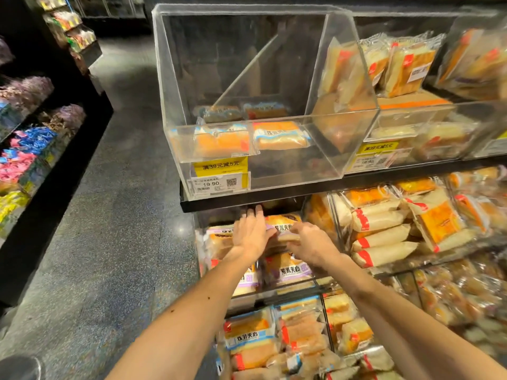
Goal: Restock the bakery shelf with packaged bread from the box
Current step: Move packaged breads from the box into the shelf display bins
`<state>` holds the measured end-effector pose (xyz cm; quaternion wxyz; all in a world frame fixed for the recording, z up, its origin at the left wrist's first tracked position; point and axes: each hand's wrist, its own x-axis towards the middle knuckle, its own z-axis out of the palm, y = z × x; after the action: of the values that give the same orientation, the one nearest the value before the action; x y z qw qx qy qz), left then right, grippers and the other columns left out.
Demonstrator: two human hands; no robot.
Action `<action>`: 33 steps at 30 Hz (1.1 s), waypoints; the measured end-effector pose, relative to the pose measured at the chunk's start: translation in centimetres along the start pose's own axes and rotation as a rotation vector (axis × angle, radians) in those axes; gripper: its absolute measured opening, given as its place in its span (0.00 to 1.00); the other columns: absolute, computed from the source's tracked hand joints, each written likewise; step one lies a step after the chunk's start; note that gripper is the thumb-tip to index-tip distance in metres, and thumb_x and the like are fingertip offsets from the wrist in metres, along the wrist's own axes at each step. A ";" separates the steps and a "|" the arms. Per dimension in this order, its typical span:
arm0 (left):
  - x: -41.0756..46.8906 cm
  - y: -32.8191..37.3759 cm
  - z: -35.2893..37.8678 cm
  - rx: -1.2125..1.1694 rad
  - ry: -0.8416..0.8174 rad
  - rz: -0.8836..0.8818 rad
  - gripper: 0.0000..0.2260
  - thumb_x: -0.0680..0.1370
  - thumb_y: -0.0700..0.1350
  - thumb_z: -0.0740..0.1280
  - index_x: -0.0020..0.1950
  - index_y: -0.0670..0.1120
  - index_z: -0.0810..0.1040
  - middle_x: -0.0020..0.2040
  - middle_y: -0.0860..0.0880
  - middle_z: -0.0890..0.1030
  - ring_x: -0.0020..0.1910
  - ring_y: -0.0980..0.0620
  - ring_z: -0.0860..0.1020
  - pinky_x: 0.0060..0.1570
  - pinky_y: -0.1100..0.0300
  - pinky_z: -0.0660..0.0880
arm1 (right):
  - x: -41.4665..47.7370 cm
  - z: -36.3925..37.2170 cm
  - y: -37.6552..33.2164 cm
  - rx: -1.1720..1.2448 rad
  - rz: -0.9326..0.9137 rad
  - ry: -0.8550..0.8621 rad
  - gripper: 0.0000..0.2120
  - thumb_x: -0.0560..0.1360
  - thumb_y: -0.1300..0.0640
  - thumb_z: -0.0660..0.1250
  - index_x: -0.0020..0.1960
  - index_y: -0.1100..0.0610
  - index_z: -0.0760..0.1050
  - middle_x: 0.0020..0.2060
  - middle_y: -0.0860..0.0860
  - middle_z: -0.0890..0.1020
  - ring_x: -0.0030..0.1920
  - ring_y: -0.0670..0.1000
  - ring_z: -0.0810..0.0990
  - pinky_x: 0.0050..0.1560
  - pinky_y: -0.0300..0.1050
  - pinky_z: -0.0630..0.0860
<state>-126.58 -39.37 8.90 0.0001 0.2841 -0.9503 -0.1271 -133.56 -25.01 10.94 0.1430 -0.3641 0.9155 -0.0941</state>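
A person's right hand (310,242) grips a purple-labelled bread pack (284,224) from 3 o'clock. The left hand (251,233), fingers straight, steadies it at 9 o'clock. The pack rests on others in the middle bin (244,298). It is best slid level toward 12 o'clock, label up, without squashing. No box shows.

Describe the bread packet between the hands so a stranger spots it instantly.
Start at the nearly empty clear bin, top left. In the compartment directly beneath, it is the purple-labelled packet farthest back, the only one between the left hand and right hand.
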 end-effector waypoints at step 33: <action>-91.9 -20.9 10.8 -0.459 0.213 -1.683 0.13 0.81 0.50 0.63 0.63 0.47 0.76 0.60 0.44 0.80 0.60 0.43 0.78 0.55 0.53 0.74 | -55.1 31.9 -41.8 -0.412 -1.628 -0.765 0.25 0.81 0.47 0.60 0.75 0.53 0.64 0.68 0.53 0.72 0.67 0.57 0.72 0.60 0.49 0.71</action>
<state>-38.99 -4.04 0.02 0.0521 0.8938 -0.3714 -0.2459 -58.01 -18.94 3.14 0.2577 -0.9203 0.2662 0.1260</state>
